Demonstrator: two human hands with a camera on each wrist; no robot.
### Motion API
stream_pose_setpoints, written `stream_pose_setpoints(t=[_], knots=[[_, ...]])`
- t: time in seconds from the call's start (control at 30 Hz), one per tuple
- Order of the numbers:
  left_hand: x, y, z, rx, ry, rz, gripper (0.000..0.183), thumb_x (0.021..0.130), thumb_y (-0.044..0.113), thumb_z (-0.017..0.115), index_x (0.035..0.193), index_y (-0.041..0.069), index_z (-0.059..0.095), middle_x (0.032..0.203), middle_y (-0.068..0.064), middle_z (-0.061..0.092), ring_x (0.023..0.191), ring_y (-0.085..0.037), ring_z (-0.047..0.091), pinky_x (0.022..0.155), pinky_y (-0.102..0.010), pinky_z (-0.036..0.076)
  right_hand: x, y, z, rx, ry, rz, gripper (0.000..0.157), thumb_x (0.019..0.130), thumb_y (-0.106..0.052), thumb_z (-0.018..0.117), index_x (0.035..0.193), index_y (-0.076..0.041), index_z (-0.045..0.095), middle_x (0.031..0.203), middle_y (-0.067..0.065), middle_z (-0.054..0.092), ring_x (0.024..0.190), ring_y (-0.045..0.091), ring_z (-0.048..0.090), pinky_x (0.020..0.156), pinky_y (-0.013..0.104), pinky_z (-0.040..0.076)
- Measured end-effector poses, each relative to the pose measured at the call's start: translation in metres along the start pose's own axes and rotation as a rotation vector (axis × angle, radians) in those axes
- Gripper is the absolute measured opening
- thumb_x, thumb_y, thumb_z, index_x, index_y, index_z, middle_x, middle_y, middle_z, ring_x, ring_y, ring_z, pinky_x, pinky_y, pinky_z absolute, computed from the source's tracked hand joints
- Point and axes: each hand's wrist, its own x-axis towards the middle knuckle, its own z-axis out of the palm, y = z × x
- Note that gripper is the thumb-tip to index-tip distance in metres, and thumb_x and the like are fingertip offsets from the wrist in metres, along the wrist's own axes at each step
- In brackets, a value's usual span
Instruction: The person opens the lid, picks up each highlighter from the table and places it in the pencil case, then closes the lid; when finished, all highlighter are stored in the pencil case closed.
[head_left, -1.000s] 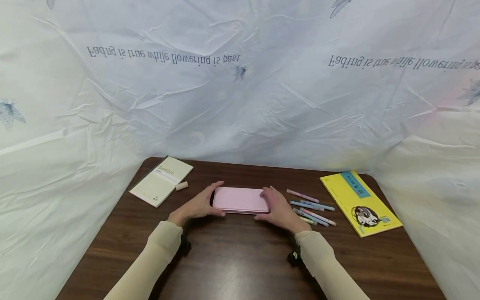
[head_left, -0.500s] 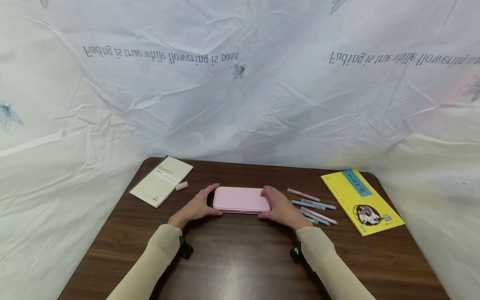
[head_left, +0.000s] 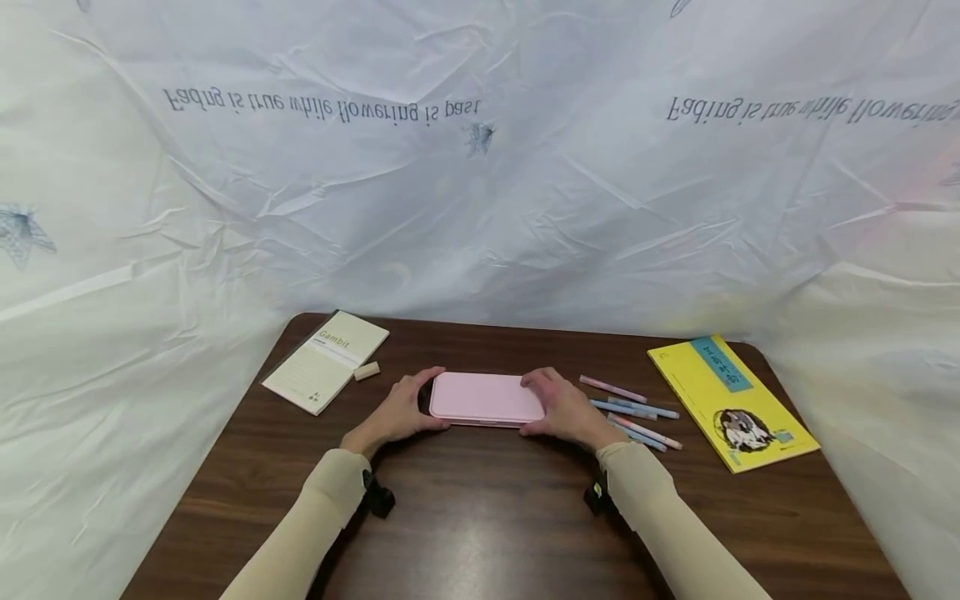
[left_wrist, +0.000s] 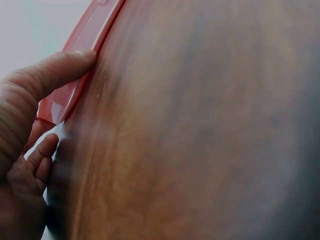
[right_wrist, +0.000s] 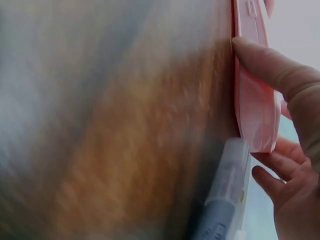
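A closed pink pencil case (head_left: 486,397) with rounded corners lies flat at the middle of the dark wooden table. My left hand (head_left: 400,412) grips its left end, thumb on the near side and fingers toward the far side. At the right end my right hand (head_left: 567,410) grips it the same way, with fingers over the top edge. Up close in the left wrist view, the thumb presses the side wall of the case (left_wrist: 61,102). In the right wrist view a thumb likewise lies against the case wall (right_wrist: 256,120). The inside of the case is hidden.
Several pastel pens (head_left: 633,408) lie loosely beside my right hand, one capped pen (right_wrist: 224,185) very close to it. A yellow book (head_left: 738,417) is at the right. A cream notebook (head_left: 324,367) and a small beige block (head_left: 367,371) lie left. A white printed curtain (head_left: 480,208) surrounds the table.
Both hands keep hold of the pink pencil case, which stays almost in place. The whole head view has shifted very slightly.
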Motion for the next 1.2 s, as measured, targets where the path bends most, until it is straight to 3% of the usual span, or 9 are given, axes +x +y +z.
stream_pose_setpoints(t=[0.17,0.4,0.63,0.8,1.0,1.2], knots=[[0.005,0.001,-0.004,0.009,0.01,0.029,0.099,0.07,0.047,0.098,0.155,0.031,0.05,0.133,-0.016,0.058,0.125,-0.037,0.05,0.106,-0.059,0.041,0.006,0.002,-0.012,-0.04,-0.014,-0.061,0.078,0.072,-0.047,0.097,0.134,-0.015,0.061,0.13,0.012,0.058,0.109,0.03,0.063,0.097,0.052,0.053],[0.006,0.002,-0.007,0.031,0.023,0.058,0.099,0.071,0.048,0.097,0.155,0.031,0.049,0.135,-0.015,0.06,0.125,-0.037,0.051,0.107,-0.059,0.041,0.012,0.003,-0.025,-0.064,-0.056,-0.117,0.078,0.073,-0.054,0.094,0.132,-0.017,0.06,0.131,0.012,0.06,0.106,0.029,0.063,0.095,0.051,0.054],[0.004,0.001,-0.009,0.006,-0.004,0.072,0.104,0.072,0.048,0.096,0.16,0.032,0.042,0.135,-0.016,0.059,0.125,-0.038,0.049,0.107,-0.061,0.04,0.016,0.0,-0.044,0.062,-0.128,-0.013,0.07,0.076,-0.063,0.088,0.127,-0.021,0.065,0.126,0.006,0.068,0.104,0.02,0.063,0.092,0.043,0.052],[0.003,-0.001,-0.008,0.0,0.008,0.073,0.108,0.072,0.047,0.097,0.163,0.031,0.039,0.131,-0.015,0.06,0.123,-0.037,0.05,0.106,-0.062,0.041,0.023,0.003,-0.049,0.183,-0.154,0.026,0.058,0.085,-0.058,0.083,0.127,-0.02,0.071,0.125,0.002,0.071,0.11,0.02,0.064,0.097,0.046,0.051],[0.005,-0.004,-0.002,-0.019,0.033,0.119,0.113,0.071,0.042,0.099,0.164,0.027,0.037,0.138,-0.008,0.063,0.118,-0.029,0.055,0.104,-0.055,0.042,0.029,0.013,-0.043,0.324,-0.055,0.102,0.039,0.098,-0.051,0.072,0.121,-0.02,0.08,0.12,-0.001,0.075,0.109,0.019,0.067,0.095,0.046,0.053],[0.006,-0.006,-0.001,-0.05,0.042,0.137,0.121,0.069,0.036,0.1,0.166,0.031,0.029,0.15,0.001,0.06,0.126,-0.031,0.055,0.107,-0.055,0.039,0.036,0.011,-0.034,0.382,0.164,0.092,0.03,0.1,-0.042,0.072,0.111,-0.016,0.083,0.107,0.002,0.078,0.096,0.018,0.067,0.085,0.04,0.053]])
